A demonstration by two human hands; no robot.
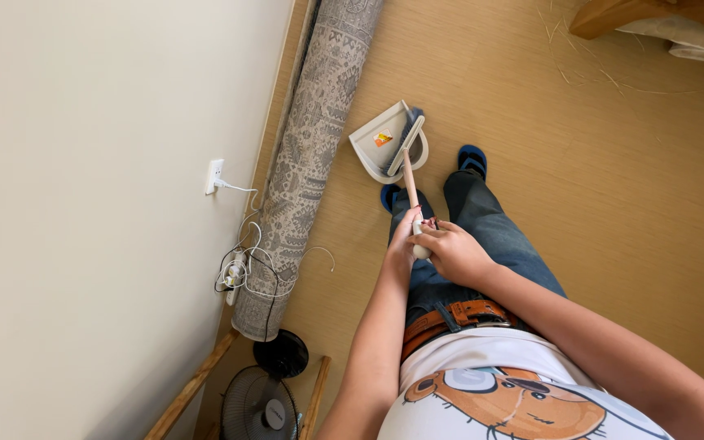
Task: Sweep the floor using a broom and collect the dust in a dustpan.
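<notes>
I look straight down at my legs and blue slippers (473, 160) on a tan floor. Both hands grip the top of a long wooden handle (409, 183). My left hand (403, 242) wraps it from the left, my right hand (452, 250) from the right, around a white end knob. The handle runs down to a grey broom head (407, 140) that rests in a white dustpan (371, 147) on the floor in front of my feet. The dustpan lies beside a rolled rug.
A rolled grey patterned rug (311, 155) lies along the white wall (83, 204). A wall socket (214, 176) with white cables and a power strip (235, 273) sits by it. A black fan (259, 405) stands between wooden rails. Wooden furniture (653, 16) is at upper right.
</notes>
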